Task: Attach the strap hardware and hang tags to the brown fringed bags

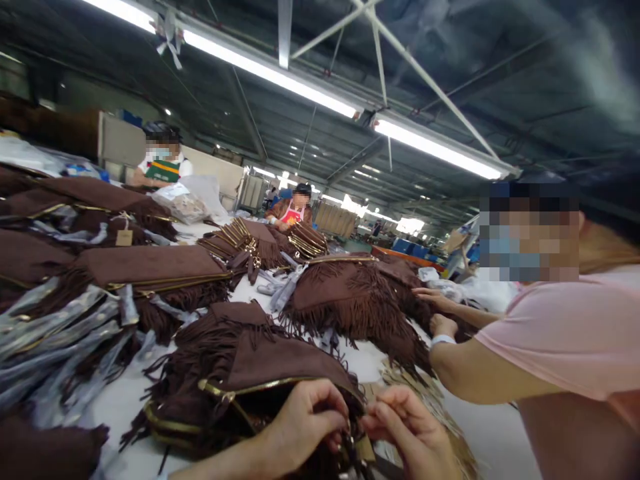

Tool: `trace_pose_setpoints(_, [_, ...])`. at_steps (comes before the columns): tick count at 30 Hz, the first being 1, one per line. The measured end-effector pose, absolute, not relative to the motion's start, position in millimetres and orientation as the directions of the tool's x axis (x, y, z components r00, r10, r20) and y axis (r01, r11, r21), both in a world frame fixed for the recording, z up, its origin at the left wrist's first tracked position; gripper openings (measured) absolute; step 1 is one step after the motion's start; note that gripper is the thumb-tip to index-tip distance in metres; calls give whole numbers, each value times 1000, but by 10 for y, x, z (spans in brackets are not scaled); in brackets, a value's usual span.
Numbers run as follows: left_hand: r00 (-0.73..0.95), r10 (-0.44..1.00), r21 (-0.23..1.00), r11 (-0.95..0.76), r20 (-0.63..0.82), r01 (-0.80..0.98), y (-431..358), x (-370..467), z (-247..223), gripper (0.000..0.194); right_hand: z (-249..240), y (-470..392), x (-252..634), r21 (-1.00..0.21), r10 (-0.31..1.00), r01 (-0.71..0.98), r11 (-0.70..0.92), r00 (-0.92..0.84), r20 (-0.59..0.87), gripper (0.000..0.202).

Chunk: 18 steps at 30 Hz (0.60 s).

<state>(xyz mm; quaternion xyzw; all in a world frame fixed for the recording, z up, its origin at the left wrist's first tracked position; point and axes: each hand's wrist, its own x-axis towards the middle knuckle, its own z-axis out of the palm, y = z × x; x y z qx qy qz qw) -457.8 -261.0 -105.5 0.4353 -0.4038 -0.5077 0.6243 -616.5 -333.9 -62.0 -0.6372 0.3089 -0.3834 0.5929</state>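
Fringed brown bag point(283, 355)
Left hand point(306, 421) and right hand point(414, 430) curl near its zipper point(273, 384); whether they hold anything, I cannot tell.

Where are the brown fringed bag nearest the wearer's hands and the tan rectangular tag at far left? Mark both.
Brown fringed bag point(275, 360): head view, on its smooth flat panel.
Tan rectangular tag point(124, 238): head view, middle of its face.
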Motion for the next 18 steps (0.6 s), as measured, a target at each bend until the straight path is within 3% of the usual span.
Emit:
trace_pose_setpoints(4, [166, -983, 957, 119, 76, 266, -2571, -4579, -975, 20, -630, -3274, -6241, -990, -827, -16, -138, 552, 106, 33])
trace_pose_setpoints(11, [211, -946, 968, 249, 247, -20, -2560, -4529, -980, 10, -890, -3305, -6195, -940, -813, -131, -314, 548, 196, 35])
trace_pose_setpoints(18, [206, -938, 956, 251, 279, -150, -2497, -4540, -906, 11, -865, -3272, -6169, -842, -740, -196, -502, 601, 301, 23])
